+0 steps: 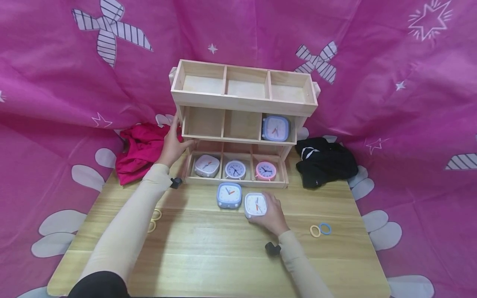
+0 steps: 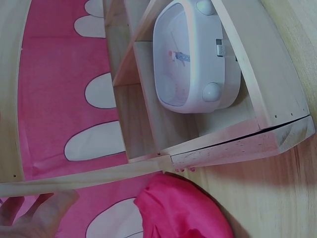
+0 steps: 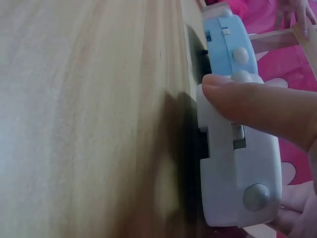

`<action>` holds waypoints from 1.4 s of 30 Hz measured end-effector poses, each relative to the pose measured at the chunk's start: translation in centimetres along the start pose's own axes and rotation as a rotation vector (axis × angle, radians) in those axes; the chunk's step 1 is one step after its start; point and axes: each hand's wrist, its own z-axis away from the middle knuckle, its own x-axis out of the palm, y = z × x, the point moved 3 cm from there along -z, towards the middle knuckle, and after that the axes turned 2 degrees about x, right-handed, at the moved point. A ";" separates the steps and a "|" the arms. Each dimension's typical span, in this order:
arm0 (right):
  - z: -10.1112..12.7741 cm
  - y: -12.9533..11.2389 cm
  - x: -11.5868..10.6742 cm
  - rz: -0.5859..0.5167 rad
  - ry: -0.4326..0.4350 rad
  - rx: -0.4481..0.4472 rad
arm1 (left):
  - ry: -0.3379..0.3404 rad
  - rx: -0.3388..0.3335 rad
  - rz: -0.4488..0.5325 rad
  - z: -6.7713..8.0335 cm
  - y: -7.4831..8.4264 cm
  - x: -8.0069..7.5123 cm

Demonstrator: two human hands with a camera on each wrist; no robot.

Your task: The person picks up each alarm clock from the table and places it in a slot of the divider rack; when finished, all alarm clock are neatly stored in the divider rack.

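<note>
My right hand [image 1: 273,216] holds a white square alarm clock [image 1: 256,205] by its right side, over the tabletop; the thumb lies across its edge in the right wrist view. Just left of it stands a light blue square alarm clock [image 1: 229,195]. Against the left side of a three-tier wooden rack [image 1: 242,103] rests my left hand [image 1: 172,145], fingers pointing up, thumb toward the rack. The bottom tier holds a white clock [image 1: 206,165], a round pale lavender clock [image 1: 235,169] and a round pink clock [image 1: 266,170]. A blue-violet clock [image 1: 275,128] sits in the middle tier's right compartment.
A red cloth [image 1: 143,151] lies left of the rack, a black cloth [image 1: 326,163] right of it. Yellow rings [image 1: 157,214] lie near the left forearm; a pale orange ring [image 1: 315,231] and a blue ring [image 1: 325,229] lie at the right. Pink curtain [image 1: 238,29] hangs behind.
</note>
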 end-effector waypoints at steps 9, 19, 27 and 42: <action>0.6 -0.1 -1.0 -0.024 0.028 0.020 | -0.008 0.004 0.027 -0.1 -0.1 -0.1; -0.4 -6.2 -4.0 -0.137 0.147 -0.139 | 0.000 -0.001 0.023 -0.3 -0.2 -0.2; -3.6 -12.4 -6.1 -0.192 0.300 -0.395 | 0.002 0.002 0.034 -0.1 -0.1 0.0; -12.3 -19.6 -7.2 0.004 0.422 -0.419 | 0.000 0.002 0.012 0.0 -0.1 -0.1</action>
